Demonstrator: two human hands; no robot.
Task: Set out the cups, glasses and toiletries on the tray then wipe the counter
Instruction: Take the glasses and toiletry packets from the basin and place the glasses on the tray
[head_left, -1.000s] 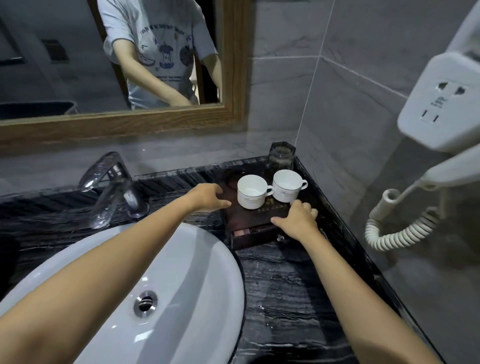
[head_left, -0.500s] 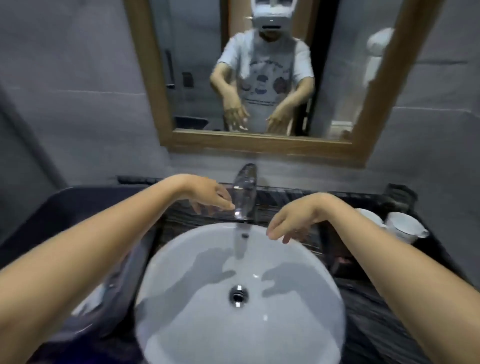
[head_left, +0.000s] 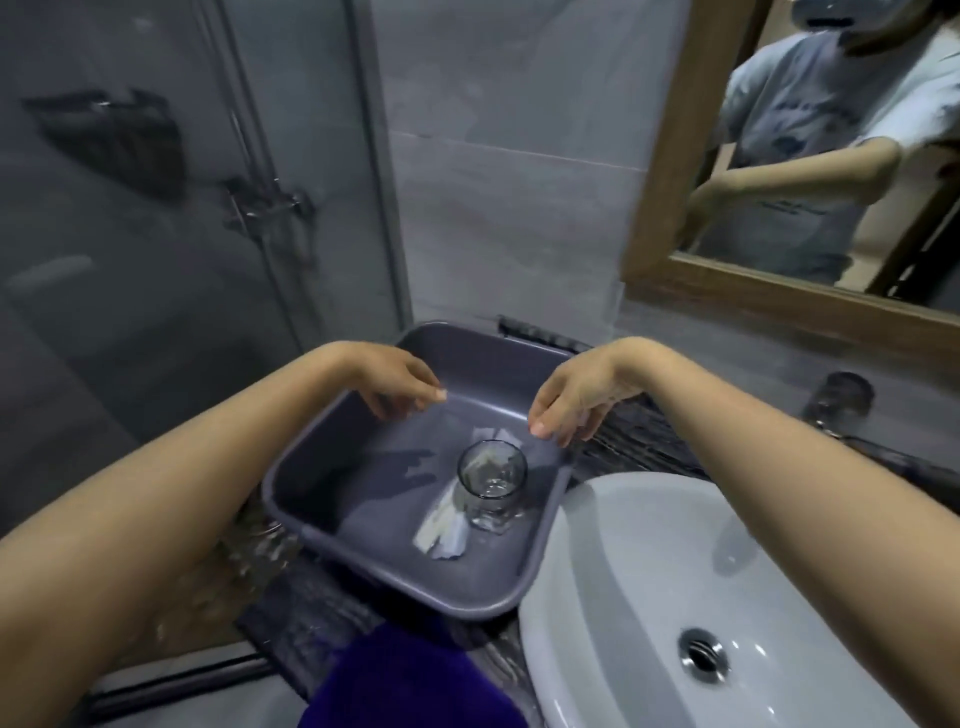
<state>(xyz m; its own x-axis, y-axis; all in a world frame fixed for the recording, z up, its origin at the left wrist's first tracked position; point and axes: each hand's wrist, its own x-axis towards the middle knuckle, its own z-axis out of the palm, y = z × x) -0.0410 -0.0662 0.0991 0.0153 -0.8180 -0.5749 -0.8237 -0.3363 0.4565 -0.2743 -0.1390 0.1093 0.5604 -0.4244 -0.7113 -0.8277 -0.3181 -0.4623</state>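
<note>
A grey-purple plastic bin (head_left: 363, 566) sits on the dark marble counter (head_left: 639, 441) left of the sink. Inside it stands a clear drinking glass (head_left: 491, 480), upright, beside a few white wrapped toiletry packets (head_left: 447, 525). My left hand (head_left: 397, 382) hovers over the bin's far left part, fingers apart and empty. Over the bin's right rim my right hand (head_left: 576, 397) hangs with fingers pointing down, holding nothing. Both hands are above the glass and apart from it.
The white basin (head_left: 649, 571) with its drain (head_left: 701, 652) fills the lower right. A purple cloth (head_left: 410, 680) lies at the counter's front edge. A glass shower screen (head_left: 156, 208) stands left, a wood-framed mirror (head_left: 670, 156) at upper right. The faucet (head_left: 844, 397) is at far right.
My view has swung from the tray with cups on the right, past the faucet, to the bin on the left. Both hands moved left with it and now hover over the bin.
</note>
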